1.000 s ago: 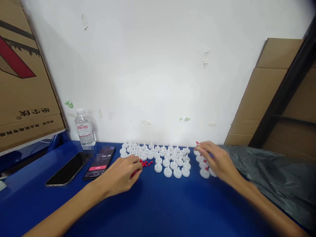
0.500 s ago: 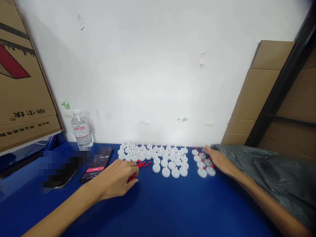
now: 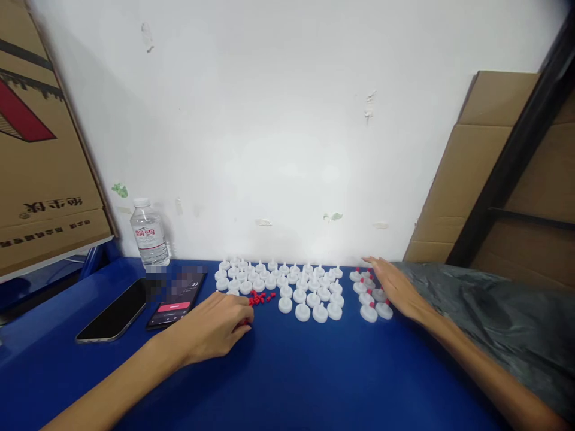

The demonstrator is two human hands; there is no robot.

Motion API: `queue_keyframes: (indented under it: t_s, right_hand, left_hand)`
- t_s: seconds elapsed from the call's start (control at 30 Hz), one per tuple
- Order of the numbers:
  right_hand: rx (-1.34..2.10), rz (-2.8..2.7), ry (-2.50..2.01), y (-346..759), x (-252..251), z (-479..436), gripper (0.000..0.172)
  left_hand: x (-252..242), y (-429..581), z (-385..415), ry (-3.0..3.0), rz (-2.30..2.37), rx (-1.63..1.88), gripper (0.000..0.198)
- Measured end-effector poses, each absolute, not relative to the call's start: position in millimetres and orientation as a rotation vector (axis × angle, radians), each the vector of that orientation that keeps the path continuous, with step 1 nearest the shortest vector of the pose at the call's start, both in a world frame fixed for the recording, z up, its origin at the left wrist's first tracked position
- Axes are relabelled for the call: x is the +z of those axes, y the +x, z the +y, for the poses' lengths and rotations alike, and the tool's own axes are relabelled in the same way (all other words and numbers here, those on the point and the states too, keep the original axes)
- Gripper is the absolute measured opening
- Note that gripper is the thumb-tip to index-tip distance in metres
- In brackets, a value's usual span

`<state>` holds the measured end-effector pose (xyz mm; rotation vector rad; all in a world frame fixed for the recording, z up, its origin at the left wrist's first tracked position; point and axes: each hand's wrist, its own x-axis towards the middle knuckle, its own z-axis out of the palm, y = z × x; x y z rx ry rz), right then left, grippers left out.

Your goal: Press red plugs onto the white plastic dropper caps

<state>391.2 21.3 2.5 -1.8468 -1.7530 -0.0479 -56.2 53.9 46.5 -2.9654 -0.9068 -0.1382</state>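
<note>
While the left hand (image 3: pixel 215 326) curls over red pegs (image 3: pixel 259 297), the right hand (image 3: pixel 396 291) lies flat by red-tipped caps (image 3: pixel 369 311).
I cannot tell if the left grips a peg; the right is open. Plain caps (image 3: pixel 300 294) crowd the table (image 3: pixel 291 377) between them; two phones (image 3: pixel 112 311) and a bottle (image 3: pixel 148 234) stand left, a black bag (image 3: pixel 494 311) right.

A water bottle (image 3: pixel 148 232) stood against the white wall (image 3: pixel 278 120). A dark phone (image 3: pixel 112 311) and a lit phone (image 3: pixel 176 296) lay on the blue table (image 3: pixel 291 377). A grey plastic sheet (image 3: pixel 489 311) lay at the right, below a cardboard panel (image 3: pixel 471 173).
</note>
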Motion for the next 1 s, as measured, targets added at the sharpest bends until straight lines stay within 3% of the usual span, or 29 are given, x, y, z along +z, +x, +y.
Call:
queue_keyframes:
  t_s: [0.23, 0.57, 0.83, 1.0]
  right_hand:
    - [-0.084, -1.968, -1.831, 351, 13, 18, 0.07]
    - [0.012, -2.092, -1.966, 328, 20, 35, 0.077]
    - [-0.283, -2.021, -1.758, 331, 49, 21, 0.059]
    - [-0.53, -1.874, -1.569, 308, 58, -13, 0.043]
  left_hand:
    - [45, -55, 51, -2.98, -0.88, -0.173, 0.017]
    - [44, -54, 52, -2.979, -0.862, -0.168, 0.021]
    - [46, -51, 53, -2.924, -0.78, -0.401, 0.027]
    - [43, -50, 51, -2.949, -0.745, -0.612, 0.021]
